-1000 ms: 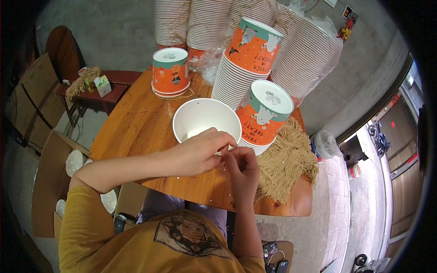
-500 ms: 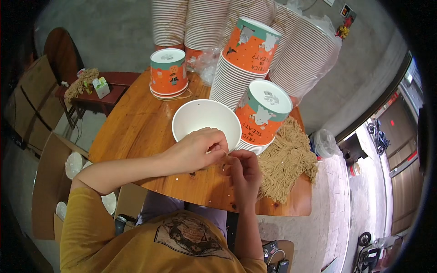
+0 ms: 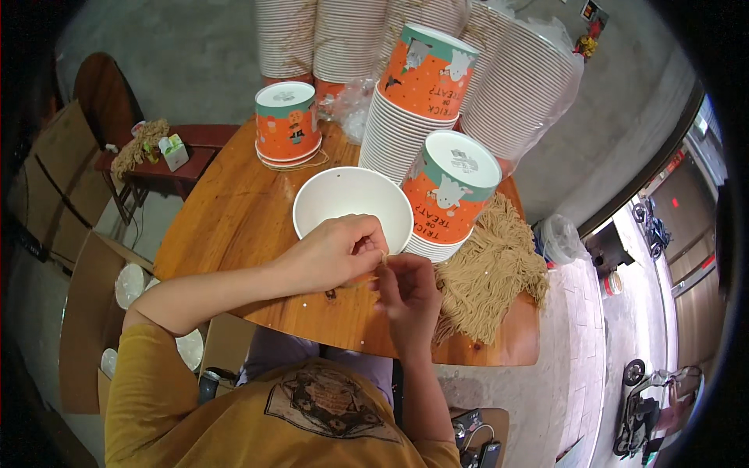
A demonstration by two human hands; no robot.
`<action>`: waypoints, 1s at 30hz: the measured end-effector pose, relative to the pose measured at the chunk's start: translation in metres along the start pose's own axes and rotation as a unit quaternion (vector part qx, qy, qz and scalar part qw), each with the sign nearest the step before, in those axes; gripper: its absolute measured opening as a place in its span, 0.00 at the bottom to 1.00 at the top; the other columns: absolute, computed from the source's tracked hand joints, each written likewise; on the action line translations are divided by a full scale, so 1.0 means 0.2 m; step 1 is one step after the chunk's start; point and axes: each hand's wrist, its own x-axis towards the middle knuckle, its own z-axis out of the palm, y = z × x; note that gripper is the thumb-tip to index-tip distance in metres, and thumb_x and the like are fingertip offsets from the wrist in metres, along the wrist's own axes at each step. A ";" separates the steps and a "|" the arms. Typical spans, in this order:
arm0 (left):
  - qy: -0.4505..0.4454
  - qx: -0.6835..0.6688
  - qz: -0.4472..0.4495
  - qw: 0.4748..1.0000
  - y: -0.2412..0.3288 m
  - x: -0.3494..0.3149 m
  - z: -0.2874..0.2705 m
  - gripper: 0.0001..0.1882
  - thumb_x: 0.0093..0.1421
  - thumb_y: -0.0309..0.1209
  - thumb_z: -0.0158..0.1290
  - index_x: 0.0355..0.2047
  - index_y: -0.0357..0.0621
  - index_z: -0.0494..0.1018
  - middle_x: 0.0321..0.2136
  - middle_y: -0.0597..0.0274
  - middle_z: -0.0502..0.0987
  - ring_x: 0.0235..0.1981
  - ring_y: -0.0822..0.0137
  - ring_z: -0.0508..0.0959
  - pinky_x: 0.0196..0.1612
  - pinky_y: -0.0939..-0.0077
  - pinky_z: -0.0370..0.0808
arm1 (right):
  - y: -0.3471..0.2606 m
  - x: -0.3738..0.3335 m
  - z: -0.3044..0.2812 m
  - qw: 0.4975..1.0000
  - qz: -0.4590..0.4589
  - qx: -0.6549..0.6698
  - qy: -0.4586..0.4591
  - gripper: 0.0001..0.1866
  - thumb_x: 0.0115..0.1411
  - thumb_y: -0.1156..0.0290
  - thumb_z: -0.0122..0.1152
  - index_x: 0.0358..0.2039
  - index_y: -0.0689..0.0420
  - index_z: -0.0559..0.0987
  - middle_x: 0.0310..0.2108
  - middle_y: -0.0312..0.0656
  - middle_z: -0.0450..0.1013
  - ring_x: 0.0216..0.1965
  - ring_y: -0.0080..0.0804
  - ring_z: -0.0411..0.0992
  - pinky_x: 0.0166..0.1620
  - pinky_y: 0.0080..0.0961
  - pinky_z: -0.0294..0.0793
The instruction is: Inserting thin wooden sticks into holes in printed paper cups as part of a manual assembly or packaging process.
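A white-lined paper bucket (image 3: 331, 195) stands mouth up on the wooden table, with a small hole near its far rim. Over its near rim reaches my left hand (image 3: 337, 248), fingers pinched. My right hand (image 3: 409, 292) meets it just outside the rim, thumb and forefinger pressed together. Between both sets of fingertips is a short bit of thin tan cord (image 3: 383, 258); most of it is hidden by the fingers. Right of the bucket, a stack of upside-down orange-and-green buckets (image 3: 446, 191) stands close by. A heap of tan cords (image 3: 495, 273) lies beside my right hand.
Tall stacks of nested buckets (image 3: 519, 86) line the table's back, some in clear plastic. A short orange stack (image 3: 287, 125) stands at the back left. An open cardboard box (image 3: 86, 327) with white buckets sits on the floor at left, near a red bench (image 3: 207, 136).
Both hands have shifted slightly left together, still pinched at the cord by the near rim. The whole view has tilted a little; the buckets stay put.
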 end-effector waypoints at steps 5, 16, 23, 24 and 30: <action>-0.005 -0.018 -0.007 1.000 0.00 0.00 0.00 0.04 0.59 0.25 0.50 0.30 0.36 0.70 0.21 0.63 0.71 0.23 0.73 0.71 0.28 0.75 0.70 | -0.03 0.00 0.01 1.000 0.021 -0.006 0.015 0.04 0.65 0.75 0.54 0.40 0.58 0.71 0.29 0.35 0.75 0.26 0.18 0.74 0.25 0.13 0.70; -0.010 0.012 0.023 1.000 0.02 -0.01 0.00 0.05 0.59 0.26 0.51 0.29 0.36 0.70 0.25 0.58 0.72 0.27 0.66 0.72 0.32 0.70 0.71 | -0.03 0.02 0.00 0.999 -0.027 -0.020 0.022 0.02 0.66 0.75 0.52 0.39 0.58 0.70 0.28 0.35 0.74 0.26 0.17 0.72 0.26 0.13 0.70; -0.008 0.016 0.034 0.999 0.01 0.00 0.00 0.05 0.58 0.26 0.52 0.29 0.37 0.70 0.25 0.57 0.72 0.28 0.62 0.72 0.33 0.68 0.70 | -0.03 0.01 0.00 0.988 -0.061 -0.131 0.046 0.04 0.64 0.77 0.54 0.39 0.59 0.70 0.25 0.36 0.74 0.25 0.18 0.73 0.27 0.16 0.71; -0.009 0.021 0.033 0.999 0.02 0.00 0.00 0.05 0.58 0.26 0.52 0.28 0.37 0.69 0.25 0.56 0.72 0.28 0.62 0.73 0.33 0.68 0.70 | -0.03 0.00 0.00 0.973 -0.084 -0.209 0.053 0.04 0.64 0.78 0.54 0.39 0.59 0.71 0.24 0.36 0.74 0.25 0.18 0.72 0.27 0.17 0.71; 0.007 0.047 0.057 0.997 0.00 -0.01 0.00 0.06 0.59 0.27 0.50 0.27 0.38 0.69 0.26 0.56 0.73 0.30 0.59 0.73 0.34 0.66 0.70 | -0.02 0.00 -0.01 0.953 -0.165 -0.237 0.087 0.04 0.62 0.79 0.55 0.37 0.59 0.71 0.22 0.35 0.72 0.23 0.17 0.71 0.27 0.15 0.70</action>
